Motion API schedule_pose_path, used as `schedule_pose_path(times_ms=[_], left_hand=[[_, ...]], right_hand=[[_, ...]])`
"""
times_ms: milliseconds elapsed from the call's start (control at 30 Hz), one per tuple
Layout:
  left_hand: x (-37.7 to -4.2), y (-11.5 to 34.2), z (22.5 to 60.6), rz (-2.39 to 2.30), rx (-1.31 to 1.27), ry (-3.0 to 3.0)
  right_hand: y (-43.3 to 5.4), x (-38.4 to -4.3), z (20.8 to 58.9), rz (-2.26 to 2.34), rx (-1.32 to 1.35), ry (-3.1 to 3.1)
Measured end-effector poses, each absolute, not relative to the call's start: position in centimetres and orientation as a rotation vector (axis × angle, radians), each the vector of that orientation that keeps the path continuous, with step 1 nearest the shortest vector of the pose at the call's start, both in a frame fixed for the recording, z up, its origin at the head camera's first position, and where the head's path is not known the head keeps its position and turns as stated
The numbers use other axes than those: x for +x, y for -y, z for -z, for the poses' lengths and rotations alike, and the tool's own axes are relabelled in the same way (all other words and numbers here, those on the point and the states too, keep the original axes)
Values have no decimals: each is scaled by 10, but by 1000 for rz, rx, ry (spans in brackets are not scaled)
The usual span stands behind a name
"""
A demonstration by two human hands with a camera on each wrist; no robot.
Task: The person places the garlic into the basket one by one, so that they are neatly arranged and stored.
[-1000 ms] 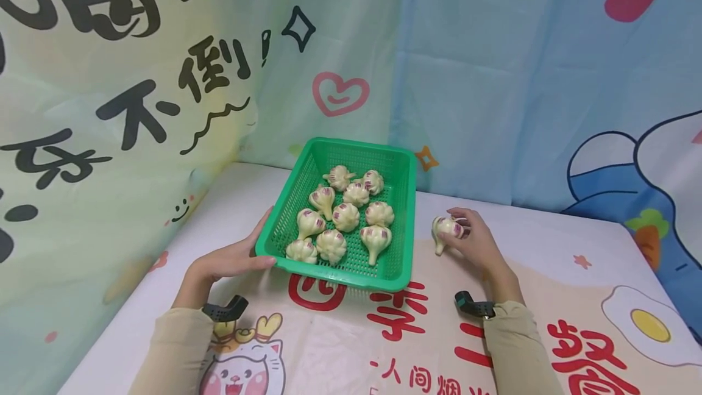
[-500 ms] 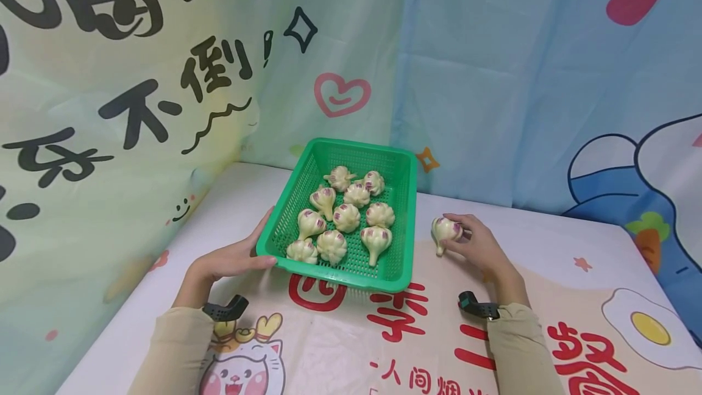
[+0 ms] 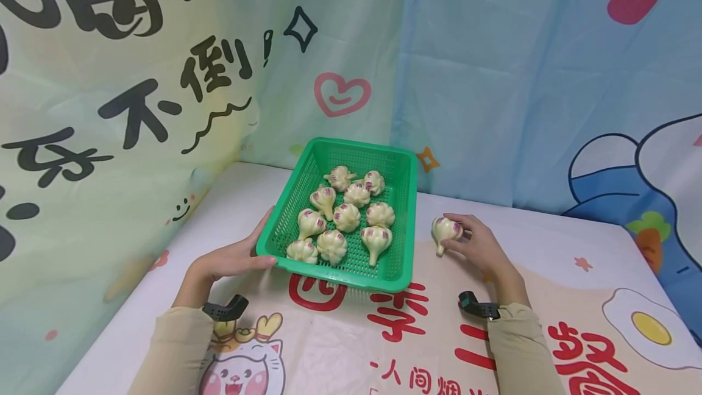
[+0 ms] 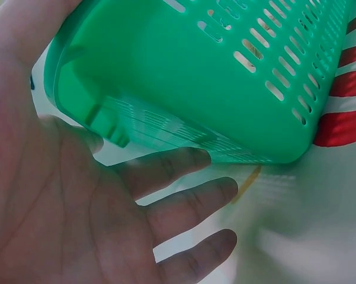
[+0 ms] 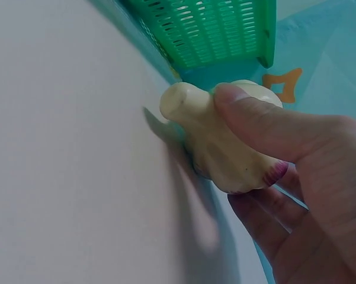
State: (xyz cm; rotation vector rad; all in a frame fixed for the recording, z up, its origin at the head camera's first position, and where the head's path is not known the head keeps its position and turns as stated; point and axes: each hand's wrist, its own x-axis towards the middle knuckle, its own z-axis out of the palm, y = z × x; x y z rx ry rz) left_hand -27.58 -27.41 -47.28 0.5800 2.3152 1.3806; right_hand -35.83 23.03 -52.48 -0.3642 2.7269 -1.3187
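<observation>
My left hand (image 3: 236, 259) holds the near left corner of a green plastic basket (image 3: 403, 266), its thumb along the front rim. In the left wrist view, several fingers (image 4: 192, 207) are spread beside the basket's perforated wall (image 4: 166, 77). Several garlic bulbs (image 3: 347, 217) with purple streaks lie inside the basket. To the right of it, my right hand (image 3: 482, 245) holds another garlic bulb (image 3: 445, 231) between thumb and fingers. In the right wrist view this garlic bulb (image 5: 225, 142) shows its stem end, close to the white surface; contact with the surface cannot be told.
A printed cloth (image 3: 329, 346) with red characters and cartoons covers the table. Fabric backdrops (image 3: 466, 78) stand behind and at the left. Each wrist wears a dark camera, such as the right wrist camera (image 3: 476, 305).
My right hand has shifted slightly to the right around the garlic bulb, which stays nearly in place. The left hand and basket look unchanged.
</observation>
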Motion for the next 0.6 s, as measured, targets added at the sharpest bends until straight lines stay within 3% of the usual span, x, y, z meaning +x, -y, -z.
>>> schedule_pose_path(times_ms=[600], left_hand=[[-277, 275, 474, -1385, 584, -2311]], right_hand=[[-230, -358, 523, 1309, -373, -2771]])
